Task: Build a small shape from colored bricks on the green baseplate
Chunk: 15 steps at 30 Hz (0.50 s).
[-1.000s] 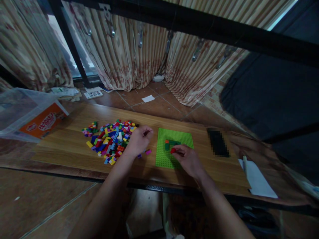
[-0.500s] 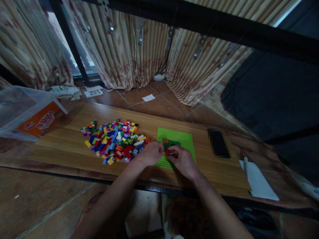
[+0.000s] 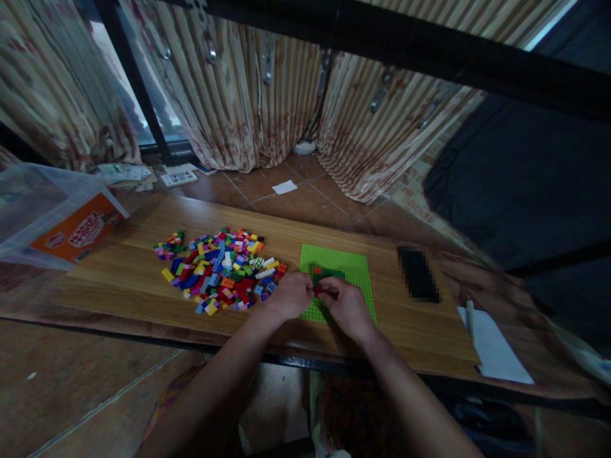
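Note:
A bright green baseplate [image 3: 356, 261] lies on the wooden board, and a dark green block of toy bricks [image 3: 334, 273] with an orange brick [image 3: 317, 271] at its left end sits on it. My right hand [image 3: 351, 307] pinches a small red toy brick [image 3: 317, 291] low over the plate, just on the near side of the dark green bricks. Close against it from the left, my left hand [image 3: 292, 296] has its fingers curled together over the plate's left edge. What those fingers hold, if anything, is hidden.
A loose pile of coloured toy bricks [image 3: 205, 277] spreads left of my hands on the board [image 3: 143, 280]. Farther left stands a clear plastic box [image 3: 28, 210] with an orange label. To the right lie a pixelated dark rectangle [image 3: 420, 273] and white paper [image 3: 501, 346].
The red brick and my right fingers have shifted slightly left, close to my left fingertips. My left hand stays nearly in place, and less of the red brick shows.

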Each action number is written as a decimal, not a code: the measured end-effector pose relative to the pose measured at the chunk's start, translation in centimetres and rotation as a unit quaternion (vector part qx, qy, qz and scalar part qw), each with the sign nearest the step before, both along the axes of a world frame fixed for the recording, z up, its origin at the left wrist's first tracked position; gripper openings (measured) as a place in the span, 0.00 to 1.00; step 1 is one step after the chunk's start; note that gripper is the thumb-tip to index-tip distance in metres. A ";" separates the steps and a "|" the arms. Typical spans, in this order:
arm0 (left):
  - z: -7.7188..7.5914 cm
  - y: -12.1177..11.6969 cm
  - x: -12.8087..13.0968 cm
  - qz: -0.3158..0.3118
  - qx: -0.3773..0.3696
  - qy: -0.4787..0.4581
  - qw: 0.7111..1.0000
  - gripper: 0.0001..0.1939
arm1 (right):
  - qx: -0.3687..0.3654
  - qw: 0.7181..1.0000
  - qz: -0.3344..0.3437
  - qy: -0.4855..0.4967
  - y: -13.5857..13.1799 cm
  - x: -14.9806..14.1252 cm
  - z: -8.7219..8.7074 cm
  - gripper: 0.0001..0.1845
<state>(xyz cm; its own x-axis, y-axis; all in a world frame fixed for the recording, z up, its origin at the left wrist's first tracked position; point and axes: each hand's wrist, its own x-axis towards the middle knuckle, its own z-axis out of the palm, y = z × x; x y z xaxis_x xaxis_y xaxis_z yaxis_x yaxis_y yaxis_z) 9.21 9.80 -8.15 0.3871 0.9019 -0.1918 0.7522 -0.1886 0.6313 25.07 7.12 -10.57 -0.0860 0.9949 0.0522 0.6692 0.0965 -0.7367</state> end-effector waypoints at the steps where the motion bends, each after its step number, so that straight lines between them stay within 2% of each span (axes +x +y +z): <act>1: -0.1 0.0 0.1 0.002 0.002 0.002 1.000 0.10 | 0.000 1.000 -0.001 0.001 0.0 0.0 0.0 0.12; 15: -0.7 0.4 1.1 0.084 -0.013 -0.006 0.996 0.08 | -0.022 0.999 -0.022 0.018 0.4 -0.2 0.0 0.14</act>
